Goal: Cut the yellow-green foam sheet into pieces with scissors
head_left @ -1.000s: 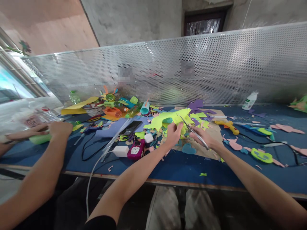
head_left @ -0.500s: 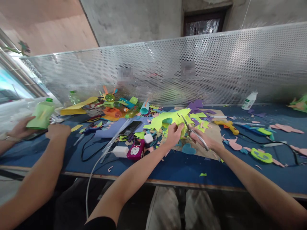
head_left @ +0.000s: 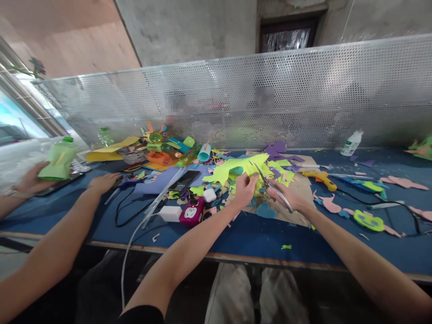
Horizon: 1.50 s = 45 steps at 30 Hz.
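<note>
Bottle (head_left: 60, 159), far left, is held by a co-worker's hand (head_left: 31, 179); a phone (head_left: 184, 180) lies on the desk (head_left: 256, 245). At centre, my left hand (head_left: 245, 189) holds the lime sheet (head_left: 221, 171) among scraps (head_left: 287, 175); my right hand (head_left: 296, 198) grips the scissors (head_left: 264, 179), blades at the sheet. A glue gun (head_left: 322, 178) lies farther right. I judge this a cutting step; the next snip calls for a steady sheet.

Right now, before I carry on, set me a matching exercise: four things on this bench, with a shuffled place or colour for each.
1. Scissors
2. Lime sheet
3. Socket block
4. White bottle

A. Magenta, beside a white charger
B. Near the perforated screen
C. In the right hand
D. Pinched by the left hand

Pairs: 1-C, 2-D, 3-A, 4-B
</note>
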Each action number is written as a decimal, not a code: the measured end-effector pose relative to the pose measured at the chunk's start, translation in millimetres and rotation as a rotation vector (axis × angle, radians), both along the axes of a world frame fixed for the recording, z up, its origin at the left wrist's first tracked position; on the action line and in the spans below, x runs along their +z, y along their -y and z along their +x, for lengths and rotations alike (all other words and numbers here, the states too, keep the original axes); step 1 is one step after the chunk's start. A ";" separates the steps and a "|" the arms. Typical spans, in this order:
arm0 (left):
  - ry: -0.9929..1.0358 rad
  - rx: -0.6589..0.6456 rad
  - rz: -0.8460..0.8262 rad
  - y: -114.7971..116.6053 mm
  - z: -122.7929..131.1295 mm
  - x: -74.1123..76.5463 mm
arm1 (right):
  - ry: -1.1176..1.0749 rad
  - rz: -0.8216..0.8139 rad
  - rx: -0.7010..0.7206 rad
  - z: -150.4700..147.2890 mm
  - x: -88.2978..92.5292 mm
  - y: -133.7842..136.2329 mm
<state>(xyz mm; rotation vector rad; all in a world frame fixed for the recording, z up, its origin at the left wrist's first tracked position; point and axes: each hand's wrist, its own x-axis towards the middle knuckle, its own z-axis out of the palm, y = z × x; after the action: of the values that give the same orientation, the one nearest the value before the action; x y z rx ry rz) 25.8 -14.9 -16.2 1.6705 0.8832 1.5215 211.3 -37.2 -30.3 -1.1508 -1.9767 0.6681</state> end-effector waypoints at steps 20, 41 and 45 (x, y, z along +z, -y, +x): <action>-0.005 0.005 -0.030 1.0 0.7 0.0 | -0.013 -0.008 0.023 0.6 -1.0 0.9; 0.050 -0.056 0.004 0.8 -0.1 4.9 | -0.037 0.016 -0.006 -2.6 -5.3 -1.8; 0.055 -0.080 -0.001 1.9 -0.2 4.1 | -0.041 -0.012 0.051 -0.8 -3.1 0.3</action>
<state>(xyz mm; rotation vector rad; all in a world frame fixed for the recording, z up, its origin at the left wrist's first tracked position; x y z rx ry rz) 25.7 -16.8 -12.1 1.6355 0.7796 1.5051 210.5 -37.5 -33.4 -1.0887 -1.9757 0.7253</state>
